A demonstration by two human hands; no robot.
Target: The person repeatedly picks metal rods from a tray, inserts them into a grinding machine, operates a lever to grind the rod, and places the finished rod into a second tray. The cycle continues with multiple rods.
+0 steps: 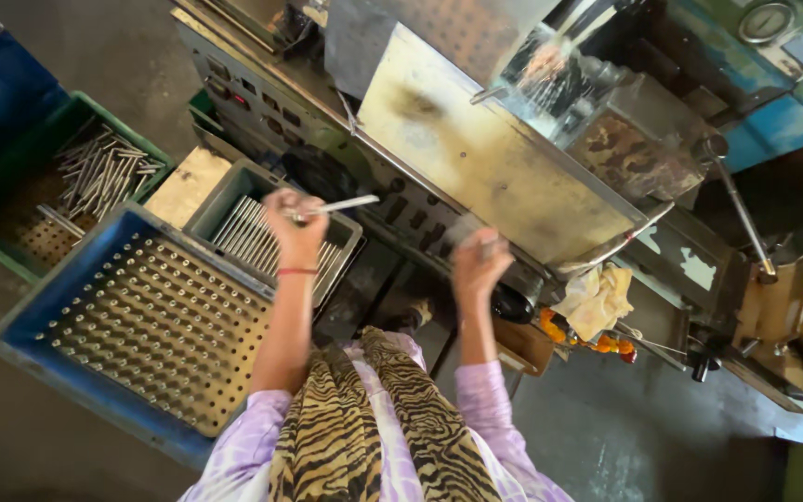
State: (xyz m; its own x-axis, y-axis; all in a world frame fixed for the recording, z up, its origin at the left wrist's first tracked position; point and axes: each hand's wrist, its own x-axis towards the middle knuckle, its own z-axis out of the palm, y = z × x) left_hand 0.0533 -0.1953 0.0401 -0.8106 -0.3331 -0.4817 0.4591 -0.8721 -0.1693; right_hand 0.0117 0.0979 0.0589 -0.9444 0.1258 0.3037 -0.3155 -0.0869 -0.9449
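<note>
Left hand (pixel 296 228) pinching a steel rod (pixel 341 205) by one end, mid-frame above the grey tray of rods (pixel 234 200) | right hand (pixel 478 262) blurred, grip unclear | rod looking stiff, slick, light; best gripped mid-shaft.

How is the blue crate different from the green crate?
The blue crate holds no rods I can see, and its bottom is a plate full of small holes; the green crate has loose metal rods piled in one end. The blue crate sits nearer the person's left hand, which holds one rod; the green crate lies farther off. Both are open plastic boxes on the floor.
</note>
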